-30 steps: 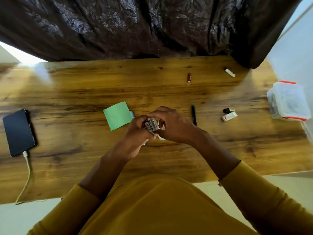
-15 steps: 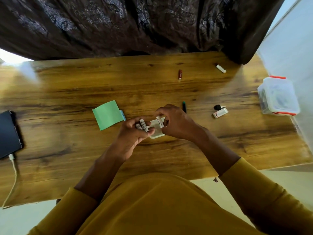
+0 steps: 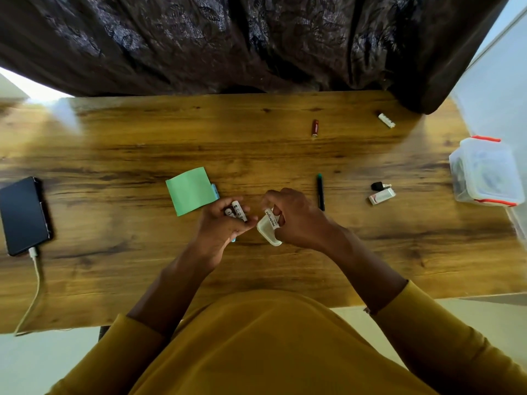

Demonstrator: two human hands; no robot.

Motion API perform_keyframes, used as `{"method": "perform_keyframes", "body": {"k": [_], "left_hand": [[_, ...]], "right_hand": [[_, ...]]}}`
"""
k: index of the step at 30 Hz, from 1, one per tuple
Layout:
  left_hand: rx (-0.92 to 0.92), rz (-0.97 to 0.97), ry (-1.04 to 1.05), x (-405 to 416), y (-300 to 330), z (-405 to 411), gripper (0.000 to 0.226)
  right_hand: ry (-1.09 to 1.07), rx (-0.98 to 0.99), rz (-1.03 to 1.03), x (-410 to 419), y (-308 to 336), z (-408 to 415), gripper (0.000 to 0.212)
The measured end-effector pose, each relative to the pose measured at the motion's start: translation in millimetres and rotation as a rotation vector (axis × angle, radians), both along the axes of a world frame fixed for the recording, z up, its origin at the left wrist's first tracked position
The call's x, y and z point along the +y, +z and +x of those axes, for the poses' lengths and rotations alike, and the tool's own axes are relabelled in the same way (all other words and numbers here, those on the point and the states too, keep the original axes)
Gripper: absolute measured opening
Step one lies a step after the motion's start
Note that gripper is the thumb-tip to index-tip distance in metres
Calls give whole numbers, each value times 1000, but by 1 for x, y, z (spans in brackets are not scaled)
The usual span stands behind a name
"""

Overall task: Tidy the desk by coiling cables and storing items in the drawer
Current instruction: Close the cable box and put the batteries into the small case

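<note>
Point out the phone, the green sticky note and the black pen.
phone (image 3: 24,215), head view, screen centre.
green sticky note (image 3: 190,191), head view, sheet centre.
black pen (image 3: 320,192), head view, mid barrel.

Over the wooden table (image 3: 142,132) the left hand (image 3: 221,223) grips two white batteries (image 3: 236,212); the right hand (image 3: 296,219) pinches another white battery (image 3: 271,218) against a pale plastic case (image 3: 268,232), just apart from the left. A green sticky note (image 3: 190,191) lies beside the left hand; a black pen (image 3: 320,192) lies right of the right hand; a phone (image 3: 24,215) with a white cable (image 3: 34,280) sits far left; a clear lidded box (image 3: 484,172) sits far right.
</note>
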State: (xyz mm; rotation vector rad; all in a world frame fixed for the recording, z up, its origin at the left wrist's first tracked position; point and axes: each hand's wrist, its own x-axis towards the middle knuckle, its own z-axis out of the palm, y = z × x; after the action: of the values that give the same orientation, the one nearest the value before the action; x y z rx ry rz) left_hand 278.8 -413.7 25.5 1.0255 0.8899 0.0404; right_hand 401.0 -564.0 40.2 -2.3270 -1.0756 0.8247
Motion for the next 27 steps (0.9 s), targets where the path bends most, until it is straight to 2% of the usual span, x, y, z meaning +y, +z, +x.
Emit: {"method": "perform_keyframes", "body": {"k": [8, 14, 23, 27], "left_hand": [[89, 51, -157, -5, 2, -5, 57], [118, 24, -152, -9, 2, -8, 62], [122, 73, -137, -10, 1, -10, 63], [65, 80, -57, -8, 6, -7, 50]], "right_hand": [[122, -1, -98, 2, -5, -8, 57], [101, -43, -79, 3, -13, -11, 45], [-16, 42, 39, -3, -15, -6, 30], [-75, 28, 167, -1, -9, -5, 25]]}}
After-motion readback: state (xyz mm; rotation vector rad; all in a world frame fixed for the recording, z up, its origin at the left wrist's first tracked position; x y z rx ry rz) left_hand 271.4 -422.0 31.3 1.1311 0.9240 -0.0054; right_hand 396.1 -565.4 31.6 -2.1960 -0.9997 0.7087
